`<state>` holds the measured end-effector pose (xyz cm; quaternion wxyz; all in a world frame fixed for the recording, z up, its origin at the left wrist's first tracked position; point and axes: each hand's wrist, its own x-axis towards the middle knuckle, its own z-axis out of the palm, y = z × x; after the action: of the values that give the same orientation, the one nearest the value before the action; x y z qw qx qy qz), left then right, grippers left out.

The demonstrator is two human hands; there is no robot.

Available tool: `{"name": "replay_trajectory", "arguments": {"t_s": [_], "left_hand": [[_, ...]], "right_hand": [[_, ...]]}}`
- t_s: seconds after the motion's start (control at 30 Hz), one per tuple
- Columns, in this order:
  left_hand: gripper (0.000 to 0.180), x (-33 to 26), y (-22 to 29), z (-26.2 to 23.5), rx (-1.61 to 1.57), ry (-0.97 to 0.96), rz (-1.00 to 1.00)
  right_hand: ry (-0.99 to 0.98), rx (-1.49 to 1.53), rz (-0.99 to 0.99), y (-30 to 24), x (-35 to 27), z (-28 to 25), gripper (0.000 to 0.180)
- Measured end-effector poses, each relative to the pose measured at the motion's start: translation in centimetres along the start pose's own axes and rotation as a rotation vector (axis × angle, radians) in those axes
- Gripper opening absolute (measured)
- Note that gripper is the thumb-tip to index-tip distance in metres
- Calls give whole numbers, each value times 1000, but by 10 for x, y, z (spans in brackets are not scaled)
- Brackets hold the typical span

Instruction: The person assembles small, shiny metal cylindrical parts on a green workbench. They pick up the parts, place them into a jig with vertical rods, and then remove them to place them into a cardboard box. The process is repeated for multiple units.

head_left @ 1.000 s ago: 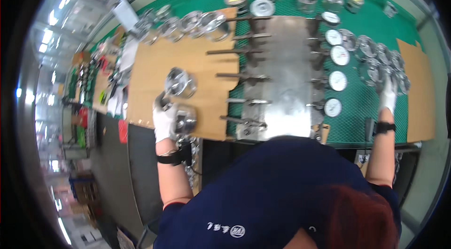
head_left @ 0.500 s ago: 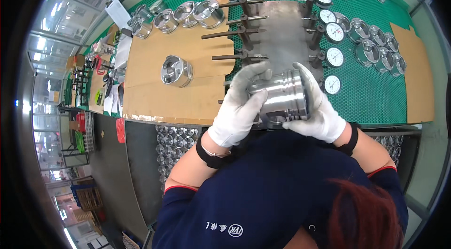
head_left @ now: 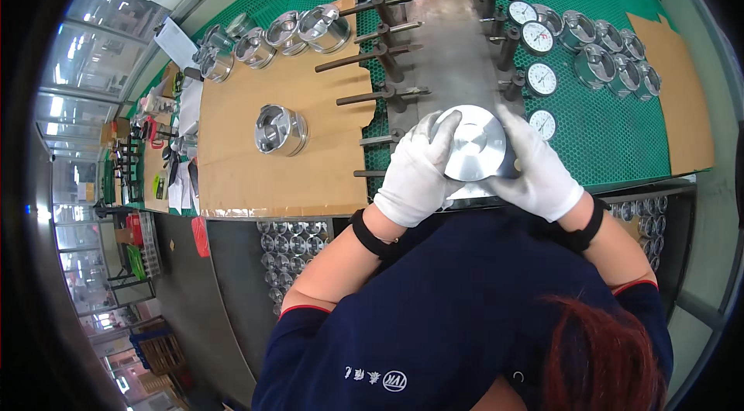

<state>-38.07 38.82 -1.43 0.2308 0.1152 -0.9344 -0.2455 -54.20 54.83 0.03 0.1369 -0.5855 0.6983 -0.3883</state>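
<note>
Over the grey metal plate (head_left: 457, 46) at the middle of the desk (head_left: 612, 139), both gloved hands grip a shiny metal piston (head_left: 473, 143), the left hand (head_left: 415, 174) and right hand (head_left: 539, 170) with fingers wrapped around its sides. A level, even two-sided hold looks wise near the gauges (head_left: 540, 79). Half a second ago the piston lay sideways; now its flat crown faces up.

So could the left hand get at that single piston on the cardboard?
Probably yes, once it lets go: the left hand now grips a piston, and the lone piston stands unobstructed on bare cardboard to its left.
</note>
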Motion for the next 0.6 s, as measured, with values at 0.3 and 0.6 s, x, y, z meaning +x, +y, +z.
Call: {"name": "replay_trajectory", "arguments": {"t_s": [0.3,0.6], "left_hand": [[95,14,-15,18,-61,54,-22],[92,21,-11,15,-124,81,-5]], "right_hand": [[-259,938,815,11,-20,14,98],[-267,925,799,20,-23,19,101]]}}
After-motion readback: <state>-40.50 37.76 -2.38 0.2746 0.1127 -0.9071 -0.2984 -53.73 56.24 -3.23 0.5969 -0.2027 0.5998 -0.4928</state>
